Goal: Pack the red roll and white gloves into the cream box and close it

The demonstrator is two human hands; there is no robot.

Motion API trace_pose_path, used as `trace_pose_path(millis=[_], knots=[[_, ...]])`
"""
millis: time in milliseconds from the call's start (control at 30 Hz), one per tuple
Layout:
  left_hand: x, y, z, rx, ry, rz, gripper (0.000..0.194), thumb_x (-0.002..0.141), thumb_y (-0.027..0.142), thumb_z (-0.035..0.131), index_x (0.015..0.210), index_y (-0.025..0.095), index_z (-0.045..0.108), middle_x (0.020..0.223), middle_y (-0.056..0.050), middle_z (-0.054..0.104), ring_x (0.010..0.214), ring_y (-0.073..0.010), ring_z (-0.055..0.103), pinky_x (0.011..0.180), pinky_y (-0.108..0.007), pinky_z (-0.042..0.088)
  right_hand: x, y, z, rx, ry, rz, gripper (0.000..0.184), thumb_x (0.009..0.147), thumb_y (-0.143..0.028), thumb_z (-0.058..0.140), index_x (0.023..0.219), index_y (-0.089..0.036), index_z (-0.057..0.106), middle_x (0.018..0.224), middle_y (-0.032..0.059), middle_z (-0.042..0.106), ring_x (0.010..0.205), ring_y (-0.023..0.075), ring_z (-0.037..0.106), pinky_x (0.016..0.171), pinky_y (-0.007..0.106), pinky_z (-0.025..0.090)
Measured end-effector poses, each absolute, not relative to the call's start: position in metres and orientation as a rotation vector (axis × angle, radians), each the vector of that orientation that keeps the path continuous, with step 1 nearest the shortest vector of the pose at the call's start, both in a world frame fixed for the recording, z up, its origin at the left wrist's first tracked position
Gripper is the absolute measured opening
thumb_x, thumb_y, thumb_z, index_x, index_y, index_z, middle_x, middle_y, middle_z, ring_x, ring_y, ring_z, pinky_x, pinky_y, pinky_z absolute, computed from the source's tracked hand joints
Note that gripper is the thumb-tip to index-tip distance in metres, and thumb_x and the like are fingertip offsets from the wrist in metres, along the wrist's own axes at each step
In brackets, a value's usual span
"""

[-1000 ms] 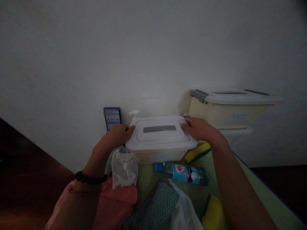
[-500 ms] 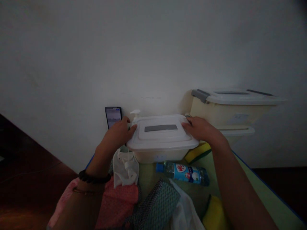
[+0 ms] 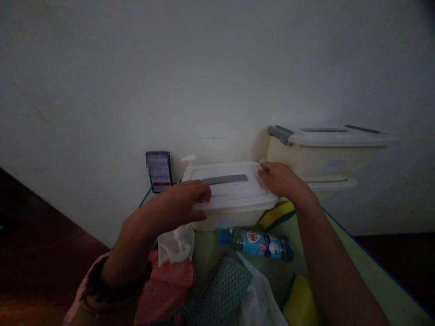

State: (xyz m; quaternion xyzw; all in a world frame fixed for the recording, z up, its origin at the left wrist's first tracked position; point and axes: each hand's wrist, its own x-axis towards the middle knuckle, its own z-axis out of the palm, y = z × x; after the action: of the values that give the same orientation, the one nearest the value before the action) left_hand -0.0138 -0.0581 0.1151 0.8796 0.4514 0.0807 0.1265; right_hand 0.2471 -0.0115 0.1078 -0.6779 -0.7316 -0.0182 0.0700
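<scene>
Pale wall (image 3: 217,68) filled the back; green table (image 3: 208,249) with blue edging stood against it. At right, upper box (image 3: 312,158), cream with grey clips, was stacked on lower box (image 3: 326,183). Middle box (image 3: 234,219) sat at the table's back, white lid (image 3: 231,190) on top, grey strip across it. Left hand (image 3: 183,199) was at the lid's near-left part, thumb low, fingers curled above, a moderate gap between; contact unclear. Right hand (image 3: 280,179) had its thumb on the lid's right end; other fingers mostly hidden past the edge, couldn't tell if they gripped. Red cloth (image 3: 166,290), grey-green cloth (image 3: 222,285) and white cloth (image 3: 260,294) lay in front, left to right; small white item (image 3: 176,246) partly overlapped the red one. Blue-capped bottle (image 3: 260,243) lay on its side just in front of the box. Phone (image 3: 160,183) leaned near the wall, left. Yellow-green sponges: near sponge (image 3: 302,301), bottom right; far sponge (image 3: 277,215), beside the box. Dark bracelet (image 3: 112,280) circled the left wrist. White pump top (image 3: 189,158) showed behind the far-left corner.
</scene>
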Motion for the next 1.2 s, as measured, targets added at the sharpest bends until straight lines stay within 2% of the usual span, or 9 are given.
trace_pose_path(millis=[167, 833, 1100, 1200], knots=[[-0.0106, -0.0576, 0.1168, 2.582, 1.328, 0.209, 0.017, 0.073, 0.021, 0.061, 0.09, 0.02, 0.057, 0.088, -0.002, 0.062, 0.08, -0.0192, 0.058, 0.069, -0.029, 0.041, 0.246, -0.015, 0.11, -2.045, -2.235, -0.033, 0.038, 0.093, -0.026, 0.034, 0.105, -0.009, 0.065, 0.109, 0.018, 0.068, 0.099, 0.0255, 0.063, 0.082, 0.03, 0.042], [-0.0099, -0.0549, 0.1183, 2.56, 1.34, 0.197, 0.02, 0.072, 0.023, 0.067, 0.089, 0.018, 0.06, 0.087, -0.002, 0.063, 0.079, -0.0182, 0.058, 0.069, -0.028, 0.041, 0.2452, -0.0134, 0.1082, -2.12, -2.306, 0.022, 0.044, 0.092, -0.029, 0.029, 0.1, -0.012, 0.069, 0.099, 0.0169, 0.07, 0.088, 0.0263, 0.065, 0.074, 0.032, 0.043], [-0.0111, -0.0524, 0.1188, 2.542, 1.311, 0.218, 0.019, 0.071, 0.025, 0.07, 0.087, 0.018, 0.061, 0.085, -0.001, 0.063, 0.077, -0.0166, 0.058, 0.068, -0.026, 0.04, 0.2459, -0.0116, 0.1073, -2.111, -2.336, 0.025, 0.045, 0.092, -0.031, 0.03, 0.102, -0.01, 0.069, 0.103, 0.0201, 0.07, 0.095, 0.0303, 0.065, 0.081, 0.037, 0.044], [-0.0118, -0.0524, 0.1194, 2.542, 1.313, 0.211, 0.019, 0.071, 0.025, 0.069, 0.086, 0.018, 0.061, 0.084, -0.001, 0.062, 0.076, -0.0167, 0.058, 0.068, -0.026, 0.04, 0.2495, -0.0128, 0.1093, -2.094, -2.337, 0.035, 0.046, 0.092, -0.034, 0.032, 0.109, -0.012, 0.069, 0.105, 0.0178, 0.07, 0.098, 0.0303, 0.065, 0.083, 0.036, 0.045]])
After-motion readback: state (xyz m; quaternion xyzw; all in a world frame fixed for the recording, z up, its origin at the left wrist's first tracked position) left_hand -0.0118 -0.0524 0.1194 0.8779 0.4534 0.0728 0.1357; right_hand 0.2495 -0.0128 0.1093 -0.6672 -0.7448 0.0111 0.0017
